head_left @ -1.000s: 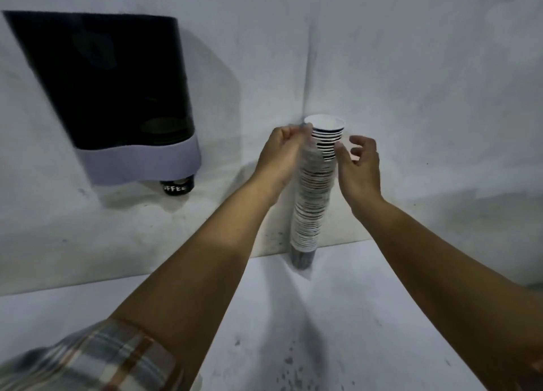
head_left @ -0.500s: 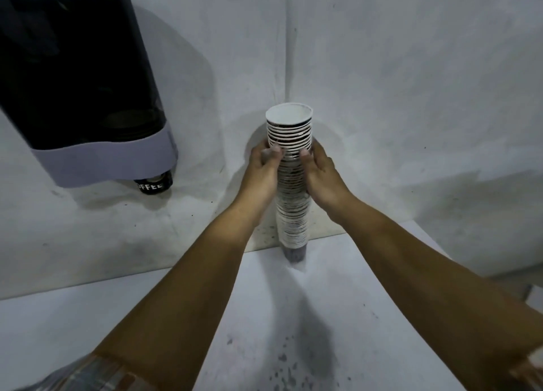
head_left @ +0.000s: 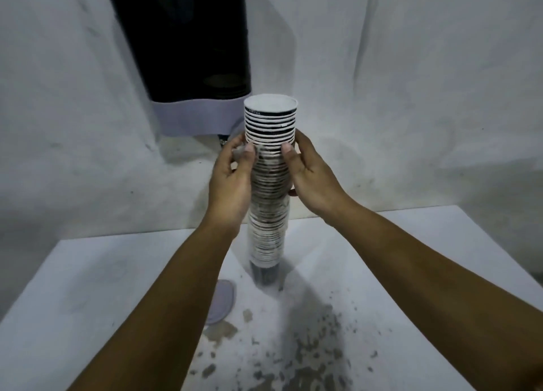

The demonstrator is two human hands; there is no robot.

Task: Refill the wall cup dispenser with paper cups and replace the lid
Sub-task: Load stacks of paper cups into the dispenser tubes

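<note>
A tall stack of paper cups (head_left: 269, 126), white-rimmed with dark walls, stands upright over the white table, its lower part wrapped in clear plastic. My left hand (head_left: 232, 179) grips the stack from the left and my right hand (head_left: 308, 176) from the right, both below the bare top cups. The wall cup dispenser (head_left: 188, 52), a dark tube with a pale lilac base, hangs on the wall behind and to the left of the stack. A round pale lid (head_left: 221, 301) lies flat on the table, partly hidden by my left forearm.
The white table (head_left: 88, 288) ends at the wall behind and at an edge on the right (head_left: 499, 243). Dark specks and stains cover its near middle (head_left: 308, 346). A white sheet covers the wall (head_left: 411, 97).
The view has swung so the dispenser now sits right behind the stack. Both hands, which closed on the stack half a second ago, have brought it nearer to me.
</note>
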